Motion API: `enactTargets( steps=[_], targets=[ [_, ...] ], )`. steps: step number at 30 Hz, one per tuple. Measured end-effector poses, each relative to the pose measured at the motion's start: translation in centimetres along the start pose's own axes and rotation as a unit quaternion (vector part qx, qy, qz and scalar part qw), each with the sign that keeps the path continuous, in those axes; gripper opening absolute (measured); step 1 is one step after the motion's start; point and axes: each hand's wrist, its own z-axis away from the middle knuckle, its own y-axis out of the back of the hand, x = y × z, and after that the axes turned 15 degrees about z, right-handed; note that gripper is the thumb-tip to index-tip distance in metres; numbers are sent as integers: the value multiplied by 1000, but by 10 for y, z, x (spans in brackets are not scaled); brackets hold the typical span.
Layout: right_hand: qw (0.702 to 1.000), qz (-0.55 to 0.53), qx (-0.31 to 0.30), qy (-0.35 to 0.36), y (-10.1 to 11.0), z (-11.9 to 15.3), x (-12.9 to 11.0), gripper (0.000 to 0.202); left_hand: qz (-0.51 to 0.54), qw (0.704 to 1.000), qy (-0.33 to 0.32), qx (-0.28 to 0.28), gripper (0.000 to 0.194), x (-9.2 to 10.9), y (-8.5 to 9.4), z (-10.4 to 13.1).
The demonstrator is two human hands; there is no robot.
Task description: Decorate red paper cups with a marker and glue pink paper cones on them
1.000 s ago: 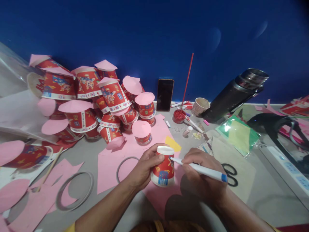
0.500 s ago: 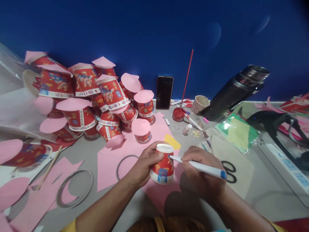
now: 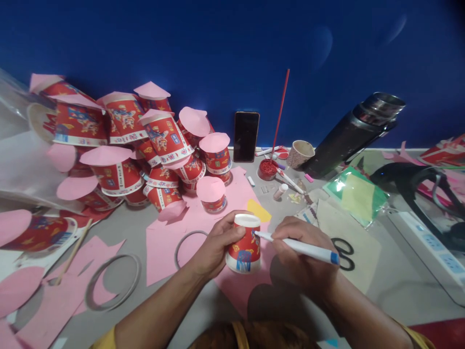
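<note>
My left hand (image 3: pixel 215 247) is closed round the left side of a red paper cup (image 3: pixel 242 249), its thumb on the front. The cup is upside down, with its white base up, and bears a blue drawn patch low on its side. A white marker (image 3: pixel 307 248) with a blue end is pinched in my right hand (image 3: pixel 301 252). The marker's tip is at the upper right of the cup's side, by a small blue mark. Pink paper (image 3: pixel 163 247) lies beneath the cup and my left hand.
Several red cups with pink paper tops (image 3: pixel 111 169) are piled at the left. Behind stand a phone (image 3: pixel 246 137) and a leaning black flask (image 3: pixel 348 133). Scissors (image 3: pixel 343 254) and a power strip (image 3: pixel 432 247) lie at the right, grey rings (image 3: pixel 112 283) at the left.
The whole view has shifted slightly. Both hands keep their grips, and the marker's tip stays at the cup's upper right side.
</note>
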Motion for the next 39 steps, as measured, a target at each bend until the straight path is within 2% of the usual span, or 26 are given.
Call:
enactTargets(
  steps=[6, 12, 17, 22, 27, 34, 39],
  targets=[
    [999, -25, -26, 8, 1, -1, -1, 16, -1, 1000, 2, 12, 46, 0, -1, 1],
    [1000, -24, 2, 8, -1, 1, 1, 15, -9, 1000, 3, 2, 46, 1, -1, 0],
    [998, -33, -45, -5, 1, 2, 0, 15, -11, 1000, -4, 10, 46, 0, 0, 1],
    [999, -29, -11, -4, 1, 2, 0, 14, -16, 1000, 0, 10, 47, 1, -1, 1],
    [998, -46, -39, 4, 1, 0, 1, 15, -17, 1000, 3, 7, 47, 2, -1, 1],
    [999, -6, 36, -40, 1, 2, 2, 12, -20, 1000, 8, 8, 48, 2, 2, 1],
    [1000, -4, 20, -1, 2, 1, 1, 12, -9, 1000, 6, 4, 47, 2, 1, 0]
  ],
)
